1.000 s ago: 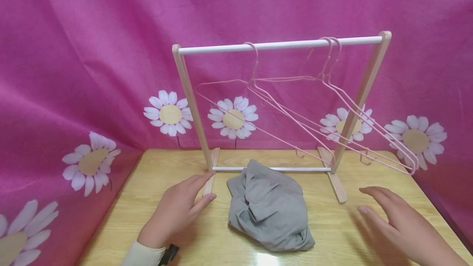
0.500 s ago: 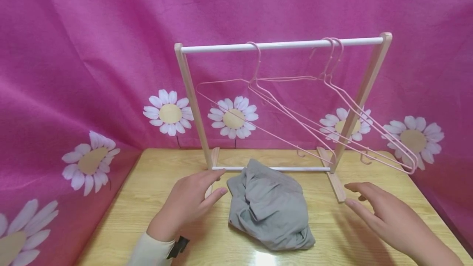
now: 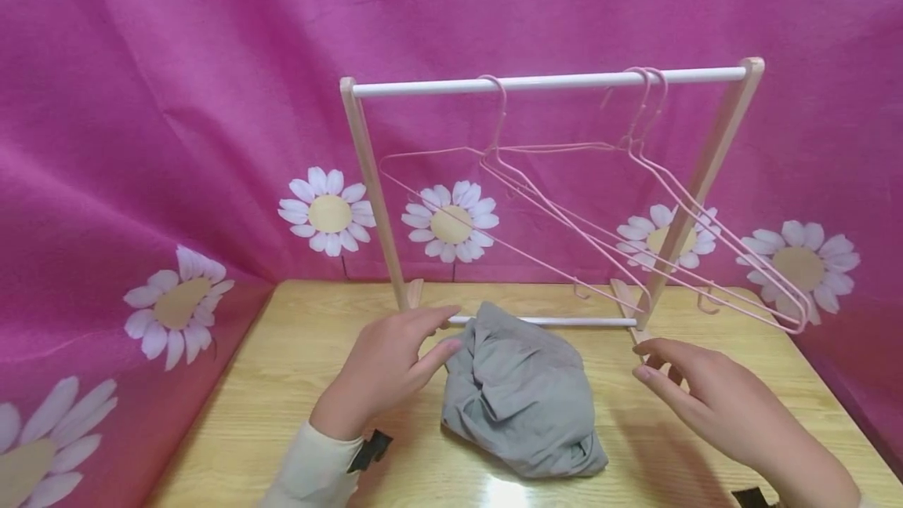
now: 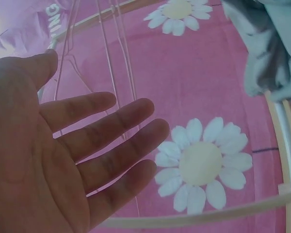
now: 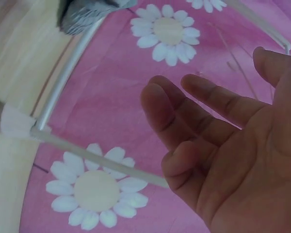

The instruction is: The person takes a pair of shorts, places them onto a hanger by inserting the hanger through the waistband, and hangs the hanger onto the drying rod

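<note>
Your left hand (image 3: 384, 363) is hovering nearer the grey cloth (image 3: 522, 398), which is lying between the bench's (image 3: 240, 414) side edges, its long axis slanting from the far edge rightward; your right hand (image 3: 716, 402) is hovering farther off. Both are relaxing, grasping nothing.

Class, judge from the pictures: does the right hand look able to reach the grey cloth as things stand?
Probably yes: the right hand holds nothing, its fingertips point toward the grey cloth, and only bare table seems to lie between them.
</note>
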The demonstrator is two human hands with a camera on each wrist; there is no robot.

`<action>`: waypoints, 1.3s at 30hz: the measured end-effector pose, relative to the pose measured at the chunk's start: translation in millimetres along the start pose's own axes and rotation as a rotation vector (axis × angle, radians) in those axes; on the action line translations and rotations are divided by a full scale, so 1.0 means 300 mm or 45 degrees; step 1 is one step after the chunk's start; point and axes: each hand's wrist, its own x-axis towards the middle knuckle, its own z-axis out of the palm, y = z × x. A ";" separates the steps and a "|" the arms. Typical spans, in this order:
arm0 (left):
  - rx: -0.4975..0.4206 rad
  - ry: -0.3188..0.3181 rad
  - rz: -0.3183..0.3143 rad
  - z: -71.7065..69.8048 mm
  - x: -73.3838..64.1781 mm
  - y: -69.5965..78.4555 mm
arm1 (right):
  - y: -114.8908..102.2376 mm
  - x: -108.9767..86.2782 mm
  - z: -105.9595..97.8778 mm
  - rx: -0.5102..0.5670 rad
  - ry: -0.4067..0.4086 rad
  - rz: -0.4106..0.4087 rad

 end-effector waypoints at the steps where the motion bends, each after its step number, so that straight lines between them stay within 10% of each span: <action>1: -0.013 0.000 0.004 0.002 0.008 0.005 | -0.005 0.005 0.001 0.003 0.000 -0.004; 17: -0.114 -0.010 -0.058 0.025 0.122 0.056 | -0.038 0.053 0.023 0.098 0.038 -0.110; 39: -0.317 -0.154 -0.185 0.253 0.175 -0.067 | -0.043 0.064 0.068 0.101 0.008 -0.105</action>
